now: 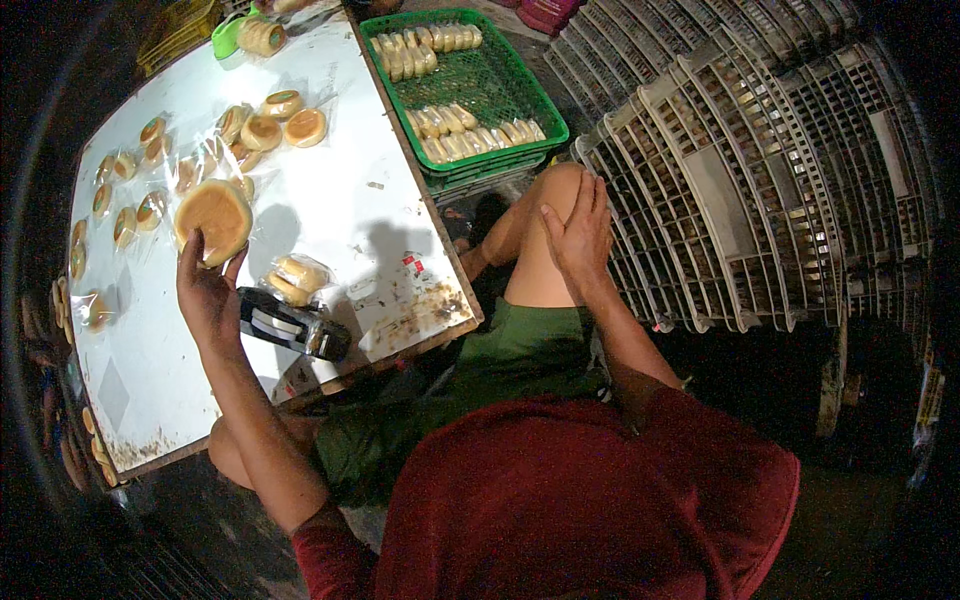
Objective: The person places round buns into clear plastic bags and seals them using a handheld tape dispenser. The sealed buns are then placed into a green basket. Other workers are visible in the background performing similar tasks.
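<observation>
My left hand point(210, 289) holds up a round, flat browned bun point(214, 221) over the white tabletop point(322, 195), with fingers at its lower edge. Close by, a clear-wrapped pair of buns point(296, 277) lies beside a black tape dispenser point(292, 326) near the table's edge. Beyond the held bun are several round buns in clear wrappers point(262, 133), some with a green mark. More wrapped buns point(125, 225) are scattered along the table's left part. My right hand point(581, 232) rests on my bent knee with nothing in it.
A green plastic crate point(559, 135) with rows of wrapped buns stands past the table's right edge. Large pale plastic crates point(705, 195) are stacked at the right. At the table's far end lie a bright green object point(225, 37) and a stack of round items point(261, 37).
</observation>
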The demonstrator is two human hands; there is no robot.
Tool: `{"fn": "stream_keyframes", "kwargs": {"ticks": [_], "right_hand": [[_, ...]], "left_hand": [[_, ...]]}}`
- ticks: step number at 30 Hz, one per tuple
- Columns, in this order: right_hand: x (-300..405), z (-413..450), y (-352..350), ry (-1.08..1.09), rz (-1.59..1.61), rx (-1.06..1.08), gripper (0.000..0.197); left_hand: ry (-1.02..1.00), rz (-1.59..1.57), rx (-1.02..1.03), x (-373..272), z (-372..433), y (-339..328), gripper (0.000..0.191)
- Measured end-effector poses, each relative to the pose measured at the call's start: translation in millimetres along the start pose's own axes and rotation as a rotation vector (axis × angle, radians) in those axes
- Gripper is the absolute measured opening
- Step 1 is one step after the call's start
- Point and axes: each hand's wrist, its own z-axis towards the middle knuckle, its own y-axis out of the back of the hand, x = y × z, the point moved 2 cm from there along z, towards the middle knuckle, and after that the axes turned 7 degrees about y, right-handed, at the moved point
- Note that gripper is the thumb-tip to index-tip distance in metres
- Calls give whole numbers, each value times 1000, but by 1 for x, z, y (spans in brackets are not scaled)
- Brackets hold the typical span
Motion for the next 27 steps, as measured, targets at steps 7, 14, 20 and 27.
{"fn": "stream_keyframes", "kwargs": {"ticks": [7,14,20,27], "right_hand": [[15,-10,5,29,52,-59,70],[44,-91,-10,829,-494,603,49],[57,-83,-9,788,-631,809,52],[69,-78,-10,843,-543,683,44]], "left_hand": [[-23,-8,36,-6,-9,6,44],[-22,-14,37,-9,-16,14,44],[-49,-36,36,-16,-18,26,40],[-37,-9,20,-18,-23,24,46]]}}
